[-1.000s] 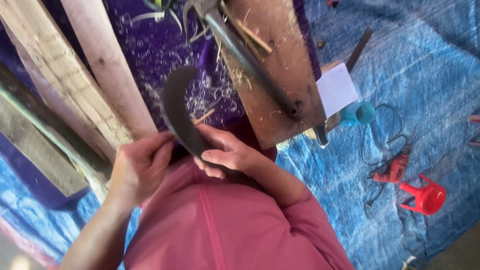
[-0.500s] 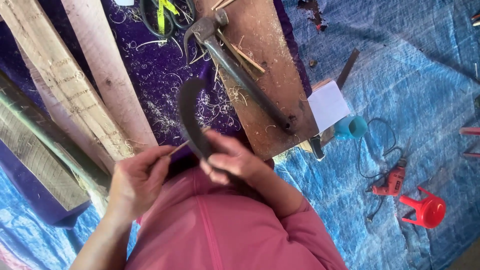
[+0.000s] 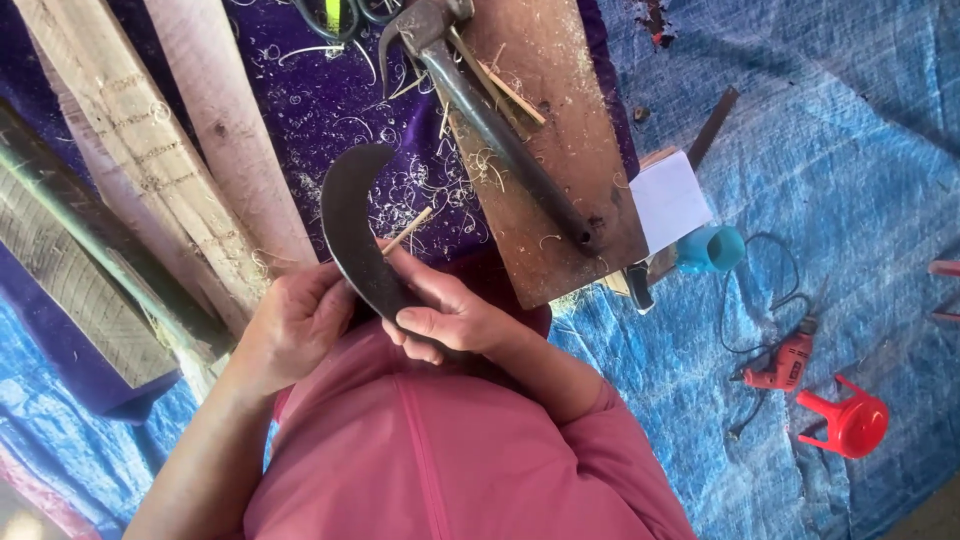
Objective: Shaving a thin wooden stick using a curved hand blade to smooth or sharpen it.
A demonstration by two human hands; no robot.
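Curved dark blade [image 3: 352, 225] gripped low in the right hand [image 3: 440, 312], thin wooden stick [image 3: 407, 231] laid across its edge and apparently pinched in the left hand [image 3: 300, 322], though that grip is partly hidden. Since a second ago, blade raised higher over the purple cloth [image 3: 330, 110], stick now plainly at the edge. Hammer [image 3: 500, 130] on the board [image 3: 580, 130] untouched.

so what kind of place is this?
Probably an informal woodworking spot on the ground: rough wooden planks, curled wood shavings on purple cloth, and a red power drill lying on a blue plastic tarp. Both hands grip a dark curved blade against a thin wooden sliver.
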